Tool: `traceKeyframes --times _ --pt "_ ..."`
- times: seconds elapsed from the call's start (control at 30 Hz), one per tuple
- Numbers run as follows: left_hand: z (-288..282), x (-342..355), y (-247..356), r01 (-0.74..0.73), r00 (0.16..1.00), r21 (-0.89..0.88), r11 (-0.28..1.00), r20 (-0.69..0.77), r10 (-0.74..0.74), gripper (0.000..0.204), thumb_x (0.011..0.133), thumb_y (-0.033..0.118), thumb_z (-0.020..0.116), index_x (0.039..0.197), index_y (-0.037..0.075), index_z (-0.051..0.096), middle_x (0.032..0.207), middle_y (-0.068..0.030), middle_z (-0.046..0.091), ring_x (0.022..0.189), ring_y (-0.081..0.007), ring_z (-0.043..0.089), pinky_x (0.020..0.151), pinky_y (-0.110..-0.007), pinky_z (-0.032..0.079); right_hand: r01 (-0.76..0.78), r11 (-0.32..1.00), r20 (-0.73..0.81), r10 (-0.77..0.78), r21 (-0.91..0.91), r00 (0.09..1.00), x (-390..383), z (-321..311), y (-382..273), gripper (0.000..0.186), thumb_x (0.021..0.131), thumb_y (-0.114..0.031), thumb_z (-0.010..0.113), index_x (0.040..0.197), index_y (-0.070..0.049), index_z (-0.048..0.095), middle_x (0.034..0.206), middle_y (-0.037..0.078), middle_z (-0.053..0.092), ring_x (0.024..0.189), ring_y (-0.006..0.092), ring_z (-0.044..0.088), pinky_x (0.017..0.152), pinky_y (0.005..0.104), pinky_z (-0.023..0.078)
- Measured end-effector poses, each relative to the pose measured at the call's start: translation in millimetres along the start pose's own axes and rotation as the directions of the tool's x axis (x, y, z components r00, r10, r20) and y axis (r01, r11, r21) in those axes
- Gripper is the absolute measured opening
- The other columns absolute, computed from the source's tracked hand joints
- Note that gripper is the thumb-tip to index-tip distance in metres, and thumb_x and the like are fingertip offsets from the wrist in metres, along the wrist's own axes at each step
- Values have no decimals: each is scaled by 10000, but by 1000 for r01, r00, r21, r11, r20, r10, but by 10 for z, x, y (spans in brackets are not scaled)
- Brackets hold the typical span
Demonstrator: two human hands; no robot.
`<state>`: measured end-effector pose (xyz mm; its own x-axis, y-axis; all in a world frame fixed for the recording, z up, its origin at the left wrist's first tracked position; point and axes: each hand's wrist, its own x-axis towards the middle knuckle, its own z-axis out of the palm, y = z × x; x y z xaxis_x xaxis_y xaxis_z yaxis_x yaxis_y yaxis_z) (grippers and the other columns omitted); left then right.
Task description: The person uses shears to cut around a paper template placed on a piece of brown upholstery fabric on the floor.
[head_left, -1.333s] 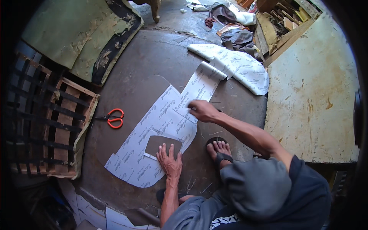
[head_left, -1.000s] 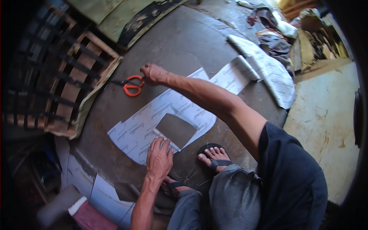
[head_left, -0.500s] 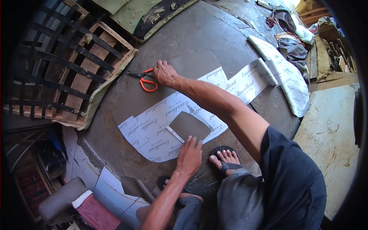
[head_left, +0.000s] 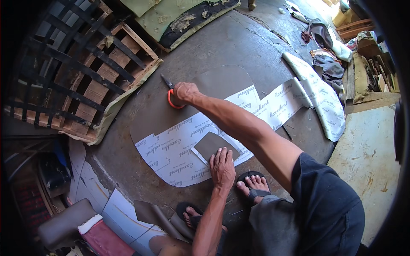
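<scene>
My right hand (head_left: 184,92) is closed around the orange handles of a pair of scissors (head_left: 171,85), whose dark blades point up and to the left. It is above the far side of a sheet of brown upholstery material (head_left: 160,120). White printed backing (head_left: 188,166) covers the sheet's near part. My left hand (head_left: 222,168) lies with its fingers stretched out on the near edge of a small brown cut piece (head_left: 209,145). That piece rests on the backing, with pale edges showing around it.
A wooden frame with black webbing (head_left: 94,64) stands at the left. To the right lies a partly rolled length of white-backed material (head_left: 318,100). A pale board (head_left: 367,166) is at the far right, and my sandalled foot (head_left: 254,184) is beside the sheet.
My right hand has picked the scissors up off the sheet, and their blades have swung upward. My left hand has moved slightly right and now lies on the small brown piece.
</scene>
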<state>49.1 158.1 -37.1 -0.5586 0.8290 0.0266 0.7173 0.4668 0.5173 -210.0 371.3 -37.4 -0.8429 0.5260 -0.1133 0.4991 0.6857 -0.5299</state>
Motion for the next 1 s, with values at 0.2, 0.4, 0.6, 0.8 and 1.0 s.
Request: traceKeyframes --times 0.2,0.4,0.6,0.8,1.0 --pt "-135 -202 -287 91 994 14 996 -60 -90 366 910 178 649 1265 87 632 1374 -101 587 1330 -296 505 1129 -511 335 -186 887 441 -21 422 897 -1311 -599 233 386 753 -326 681 954 4 668 792 156 702 741 231 701 689 365 530" --pt "-23 -131 -171 73 987 -47 996 -139 -79 336 906 173 636 1227 77 657 1368 -109 588 1326 -297 505 1150 -506 303 -405 770 325 269 493 907 -3586 -601 1625 440 807 -408 729 923 3 621 777 129 635 746 222 615 668 401 487" --pt "7 -182 -259 57 990 24 998 -128 -53 380 903 179 640 1269 78 624 1378 -111 579 1343 -300 487 1151 -508 296 -501 839 540 327 213 776 -4218 -1030 1526 607 871 -584 684 1012 6 686 836 187 712 777 270 708 687 390 537" --pt "-20 -183 -206 26 994 29 999 -106 -23 427 890 218 681 1290 93 600 1392 -116 548 1359 -310 460 1144 -531 291 -518 817 559 313 253 768 -4283 -1022 1436 592 878 -568 698 1028 4 692 868 191 725 804 279 719 688 400 534" --pt "-48 -133 -128 49 992 -13 999 -115 -50 550 802 229 776 1302 102 585 1396 -124 535 1363 -321 446 1133 -542 291 -482 804 538 249 350 806 -4188 -950 1343 595 891 -574 696 1021 6 702 861 156 730 795 230 702 684 381 528"
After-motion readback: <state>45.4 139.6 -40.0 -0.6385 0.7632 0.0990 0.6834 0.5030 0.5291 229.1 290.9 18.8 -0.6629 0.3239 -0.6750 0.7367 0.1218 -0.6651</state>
